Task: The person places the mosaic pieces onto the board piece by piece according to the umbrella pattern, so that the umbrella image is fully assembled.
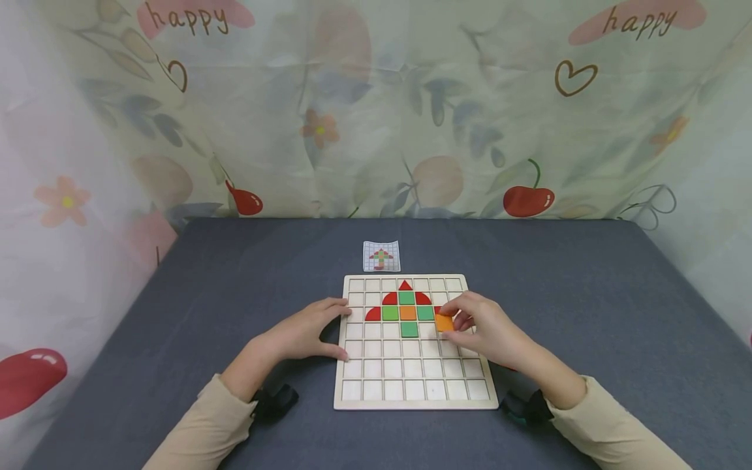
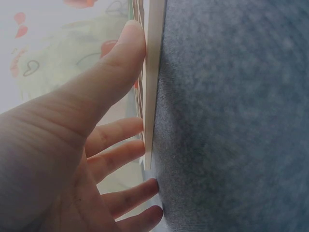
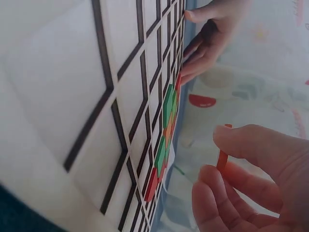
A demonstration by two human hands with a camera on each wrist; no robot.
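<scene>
A white gridded board point(image 1: 411, 371) with a pale wooden rim lies flat on the table. My right hand point(image 1: 493, 331) pinches an orange square tile point(image 1: 444, 323) between thumb and fingers, above the board's right part. In the right wrist view the tile point(image 3: 222, 159) is seen edge-on, apart from the grid. Fingertips of my left hand point(image 1: 299, 331) touch the board's left edge, thumb nearer me, fingers spread. Set in the grid are a red triangle point(image 1: 405, 286), red rounded pieces point(image 1: 390, 299), green squares point(image 1: 409, 329) and an orange square point(image 1: 407, 313). The held tile partly hides a red piece.
Behind the board lies a small pattern card point(image 1: 381, 256) with a coloured figure on a grid. A dark grey cloth point(image 1: 247, 261) covers the table. Patterned curtains point(image 1: 376, 130) hang at the back and sides. Black straps point(image 1: 276, 401) circle the wrists.
</scene>
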